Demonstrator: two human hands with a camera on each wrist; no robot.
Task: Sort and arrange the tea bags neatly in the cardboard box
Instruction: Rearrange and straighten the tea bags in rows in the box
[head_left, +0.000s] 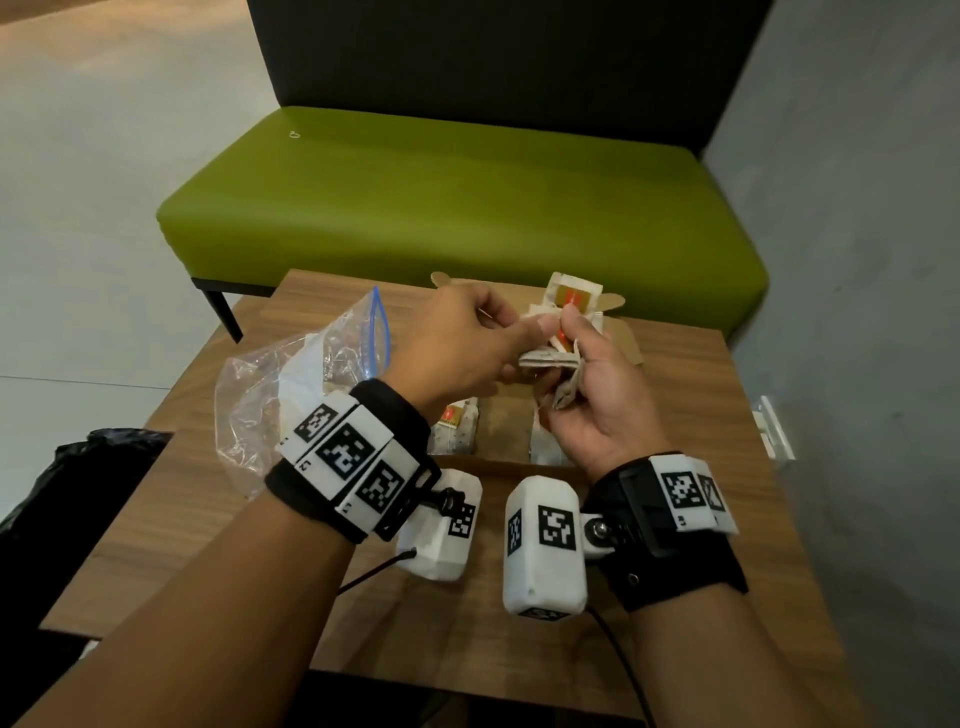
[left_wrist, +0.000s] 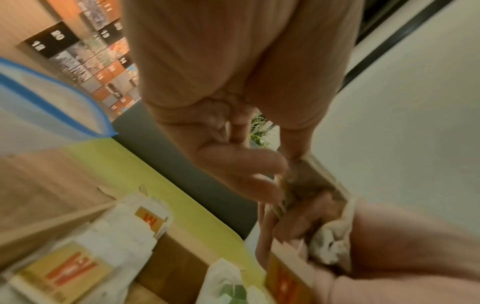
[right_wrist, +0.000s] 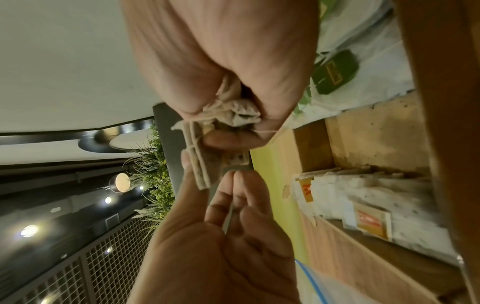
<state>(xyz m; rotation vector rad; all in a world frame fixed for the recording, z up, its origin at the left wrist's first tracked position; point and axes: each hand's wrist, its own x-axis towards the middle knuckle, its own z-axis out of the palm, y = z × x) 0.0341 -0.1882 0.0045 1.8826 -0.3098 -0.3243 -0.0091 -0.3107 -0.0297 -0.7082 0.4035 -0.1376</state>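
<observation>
Tea bags (head_left: 550, 358) sit bunched in the curled right hand (head_left: 587, 410), above the cardboard box (head_left: 506, 415); the left hand (head_left: 457, 353) pinches one at the bunch's edge. Sorting is midway; next, that bag likely needs easing free and laying flat below.

Seen from above: right hand (head_left: 597, 400) gripping a bunch of tea bags (head_left: 553, 364), left hand (head_left: 457, 348) pinching one at its edge, both over an open cardboard box (head_left: 631, 343) on a wooden table (head_left: 701, 426). More bags inside. Plastic bag (head_left: 291, 395) left; green bench (head_left: 457, 202) behind.
</observation>
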